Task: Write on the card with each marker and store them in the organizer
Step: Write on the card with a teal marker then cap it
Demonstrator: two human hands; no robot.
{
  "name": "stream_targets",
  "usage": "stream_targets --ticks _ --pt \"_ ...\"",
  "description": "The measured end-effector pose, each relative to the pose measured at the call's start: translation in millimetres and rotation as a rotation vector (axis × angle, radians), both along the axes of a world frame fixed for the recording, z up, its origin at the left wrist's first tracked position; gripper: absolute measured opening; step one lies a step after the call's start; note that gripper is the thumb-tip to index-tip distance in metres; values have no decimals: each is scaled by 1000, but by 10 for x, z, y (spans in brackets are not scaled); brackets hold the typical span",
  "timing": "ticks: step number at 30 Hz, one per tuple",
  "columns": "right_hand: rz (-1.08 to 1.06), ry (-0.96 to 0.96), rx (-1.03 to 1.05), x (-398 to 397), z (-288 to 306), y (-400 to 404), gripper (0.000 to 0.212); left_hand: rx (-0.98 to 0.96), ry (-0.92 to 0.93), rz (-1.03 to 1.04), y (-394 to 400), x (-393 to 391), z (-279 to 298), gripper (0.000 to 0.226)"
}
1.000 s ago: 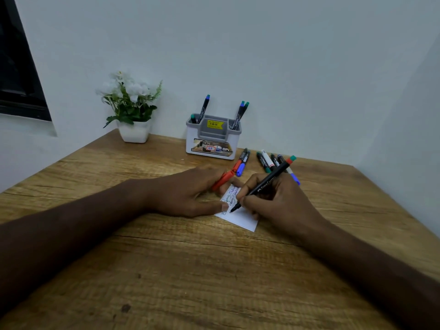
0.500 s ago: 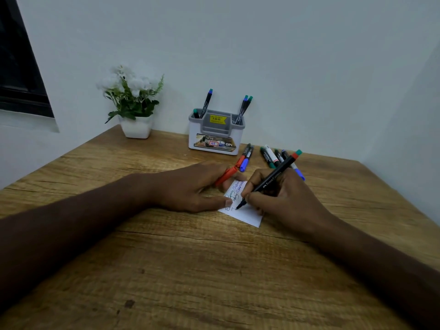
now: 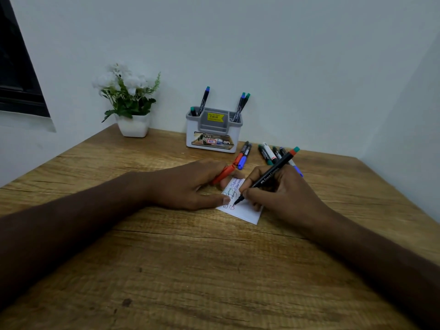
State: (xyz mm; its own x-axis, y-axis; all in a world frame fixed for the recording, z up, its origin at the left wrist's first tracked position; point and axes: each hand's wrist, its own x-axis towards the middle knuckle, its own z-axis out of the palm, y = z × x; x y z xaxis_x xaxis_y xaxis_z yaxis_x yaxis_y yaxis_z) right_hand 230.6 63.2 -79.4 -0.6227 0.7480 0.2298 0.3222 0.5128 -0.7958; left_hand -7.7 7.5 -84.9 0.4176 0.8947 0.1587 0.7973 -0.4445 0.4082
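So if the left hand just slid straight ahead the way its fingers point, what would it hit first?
Most likely the right hand: the left hand points rightward across the card, and the right hand's fingers sit just beyond its fingertips, gripping the black marker.

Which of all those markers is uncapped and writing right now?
The black marker with the red-and-green end, gripped in the right hand, tip on the white card. The others lie capped on the wooden table or stand in the organizer.

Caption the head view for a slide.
Right hand writes on the card with a marker; left hand steadies it.
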Motion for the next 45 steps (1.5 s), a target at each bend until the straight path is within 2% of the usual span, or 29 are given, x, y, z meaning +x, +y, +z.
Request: stream_targets --ticks 4,10,16,22,26,37,45 --pt "-24 6 -7 -8 -7 14 3 2 -5 -2 -10 10 11 40" --pt "10 -13 -1 3 -4 3 10 -4 -18 -6 -20 16 29 39" --pt "-29 6 -22 2 -7 34 6 -27 1 -2 -9 13 25 48" --pt "-32 1 -6 4 -4 26 9 -22 -9 -10 -18 20 35 35" --pt "-58 1 -26 0 -25 51 8 -24 -8 -11 -7 12 31 45" --pt "-85 15 -34 1 -54 79 2 -26 -9 12 -6 17 31 31" --pt "-67 22 -58 -2 -52 83 5 -20 -9 10 -8 28 40 35"
